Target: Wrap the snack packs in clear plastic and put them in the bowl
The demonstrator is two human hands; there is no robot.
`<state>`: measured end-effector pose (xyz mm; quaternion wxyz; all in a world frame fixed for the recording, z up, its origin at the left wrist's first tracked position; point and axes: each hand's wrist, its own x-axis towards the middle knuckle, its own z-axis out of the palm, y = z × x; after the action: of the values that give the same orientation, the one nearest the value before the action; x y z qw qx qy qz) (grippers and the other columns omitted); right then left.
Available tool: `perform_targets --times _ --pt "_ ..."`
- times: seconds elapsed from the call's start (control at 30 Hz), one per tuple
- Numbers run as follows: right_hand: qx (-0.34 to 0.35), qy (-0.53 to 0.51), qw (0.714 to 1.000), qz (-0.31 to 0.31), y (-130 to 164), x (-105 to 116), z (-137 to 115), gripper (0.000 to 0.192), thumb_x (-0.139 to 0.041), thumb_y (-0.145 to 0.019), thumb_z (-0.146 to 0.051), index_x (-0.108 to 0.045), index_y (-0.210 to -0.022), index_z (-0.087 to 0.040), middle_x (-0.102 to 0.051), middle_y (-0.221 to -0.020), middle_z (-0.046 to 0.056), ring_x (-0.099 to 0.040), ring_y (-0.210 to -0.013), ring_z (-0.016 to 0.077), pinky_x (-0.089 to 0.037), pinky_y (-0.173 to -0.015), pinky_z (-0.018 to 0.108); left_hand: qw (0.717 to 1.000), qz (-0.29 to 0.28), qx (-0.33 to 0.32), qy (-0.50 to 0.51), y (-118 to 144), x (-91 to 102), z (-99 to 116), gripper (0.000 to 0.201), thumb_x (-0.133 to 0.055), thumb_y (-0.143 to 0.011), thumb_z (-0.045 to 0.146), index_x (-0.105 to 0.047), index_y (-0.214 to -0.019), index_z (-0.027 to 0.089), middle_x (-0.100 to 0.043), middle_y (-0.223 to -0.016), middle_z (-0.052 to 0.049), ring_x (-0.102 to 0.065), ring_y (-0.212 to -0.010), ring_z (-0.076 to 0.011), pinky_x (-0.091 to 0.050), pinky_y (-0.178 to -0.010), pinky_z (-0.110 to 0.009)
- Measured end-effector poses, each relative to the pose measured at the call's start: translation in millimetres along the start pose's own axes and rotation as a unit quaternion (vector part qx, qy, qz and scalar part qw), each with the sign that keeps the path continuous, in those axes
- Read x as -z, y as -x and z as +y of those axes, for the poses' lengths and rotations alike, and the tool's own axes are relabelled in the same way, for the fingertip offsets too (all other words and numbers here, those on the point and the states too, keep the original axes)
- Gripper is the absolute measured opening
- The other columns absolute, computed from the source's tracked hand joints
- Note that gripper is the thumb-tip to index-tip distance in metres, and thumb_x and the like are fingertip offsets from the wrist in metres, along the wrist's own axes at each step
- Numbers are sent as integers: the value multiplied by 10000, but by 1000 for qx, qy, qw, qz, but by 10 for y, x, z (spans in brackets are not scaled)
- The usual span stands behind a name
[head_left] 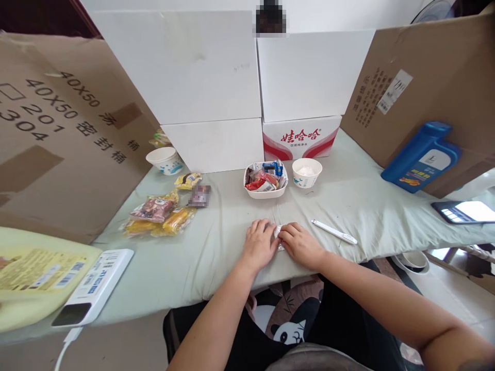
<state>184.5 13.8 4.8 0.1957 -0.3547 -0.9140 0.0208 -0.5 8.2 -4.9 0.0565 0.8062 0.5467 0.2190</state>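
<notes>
A counter (201,268) draped in pale green cloth fills the middle of the view. At twelve o'clock stand stacked white foam boxes (185,67), with a red-and-white printed carton (301,138) beneath the right stack. Large brown cardboard sheets lean in at nine o'clock (58,144) and two o'clock (425,77). At four o'clock, light tiled floor (460,299) shows in bright daylight.

One camera sits on the person's head and looks forward and down at the table (216,257). It is near the hands (259,245), and boxes (185,67) close the far side.
</notes>
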Motion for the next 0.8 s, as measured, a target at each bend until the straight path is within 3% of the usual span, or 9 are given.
perform_targets --times 0.13,0.23,0.3,0.4,0.47,0.57,0.63,0.7,0.8 --pt "-28 9 1000 -11 27 -76 -86 213 -432 -956 -172 -604 -1080 -151 -595 -1106 113 -486 -1036 243 -438 -911 399 994 79 64 -29 7 45 -65 237 -532 -856 165 -618 -1076 178 -595 -1136 -122 -505 -1083 -291 -456 -909 -465" --pt "-22 21 998 -48 88 -9 -171 215 -460 -938 -172 -599 -1099 -150 -590 -1070 113 -486 -1015 248 -438 -889 398 992 124 20 -1 11 86 -31 214 -476 -858 101 -615 -1005 170 -624 -1039 -104 -539 -1003 -255 -464 -888 -427" --pt "-8 24 995 -95 160 59 -240 205 -488 -907 -155 -605 -1074 -147 -588 -1011 107 -495 -947 238 -445 -834 378 993 116 -28 25 12 94 8 195 -475 -855 93 -608 -964 184 -635 -997 -81 -551 -971 -239 -464 -871 -413" --pt "32 -12 986 -163 194 215 -194 208 -491 -865 -109 -625 -1015 -165 -594 -937 80 -513 -854 200 -440 -756 315 992 107 -34 58 5 70 23 172 -486 -841 89 -597 -923 193 -635 -966 -69 -555 -947 -234 -473 -852 -411" --pt "16 -35 988 -150 73 396 22 250 -454 -873 -93 -639 -1015 -183 -606 -936 70 -535 -856 182 -435 -753 288 991 106 -23 80 -3 40 3 160 -489 -841 94 -592 -914 192 -631 -965 -71 -556 -943 -231 -484 -849 -410" --pt "-112 19 993 -13 -366 756 574 294 -408 -911 -129 -637 -1093 -161 -605 -1066 114 -535 -999 214 -426 -862 328 991 90 -25 99 -12 -9 -17 145 -497 -841 102 -593 -904 192 -629 -970 -72 -558 -950 -229 -493 -848 -412" --pt "-200 86 975 42 -735 964 967 326 -397 -934 -163 -605 -1181 -118 -569 -1180 158 -483 -1125 268 -397 -934 386 991 76 -33 102 -13 -33 -7 146 -509 -831 99 -597 -902 192 -627 -982 -74 -559 -957 -231 -495 -853 -418" --pt "-271 115 955 -38 -1062 1070 1288 359 -405 -942 -165 -563 -1257 -96 -534 -1253 187 -455 -1179 297 -391 -948 413 992 64 -42 102 -10 -43 8 156 -519 -818 91 -603 -905 189 -624 -998 -79 -559 -969 -233 -496 -856 -422" --pt "-285 87 943 -145 -1376 1021 1578 240 -572 -893 -199 -648 -1110 -130 -618 -1118 129 -572 -1019 243 -464 -874 367 992 54 -49 100 -5 -38 14 169 -523 -811 80 -604 -916 185 -618 -1014 -83 -557 -980 -233 -498 -859 -422"
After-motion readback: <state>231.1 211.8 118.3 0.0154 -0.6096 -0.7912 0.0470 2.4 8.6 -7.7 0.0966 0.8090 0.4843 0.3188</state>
